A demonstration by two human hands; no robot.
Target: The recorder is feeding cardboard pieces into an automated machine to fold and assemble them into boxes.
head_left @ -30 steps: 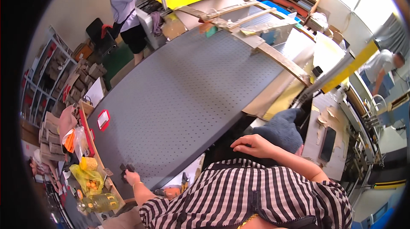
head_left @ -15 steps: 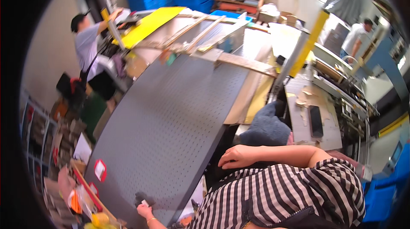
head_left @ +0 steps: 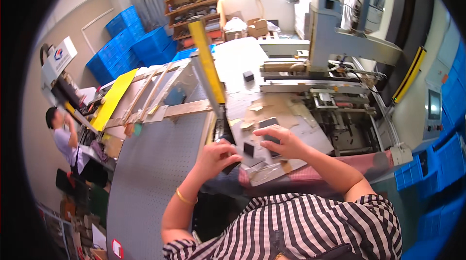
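the small black square (head_left: 248,149) shows between the person's hands, over the pale counter (head_left: 313,135), just beside the left fingertips; from here i can't tell whether it touches them. the left hand (head_left: 217,159) is curled, a dark patch (head_left: 232,167) under its fingers, and whether it's pinching anything i can't make out. the right hand (head_left: 282,142) hangs loosely spread above the dark phone (head_left: 268,123). the square looks light, fairly stiff and hardly fragile; i'd pinch it by two opposite edges, keeping the flat face free.
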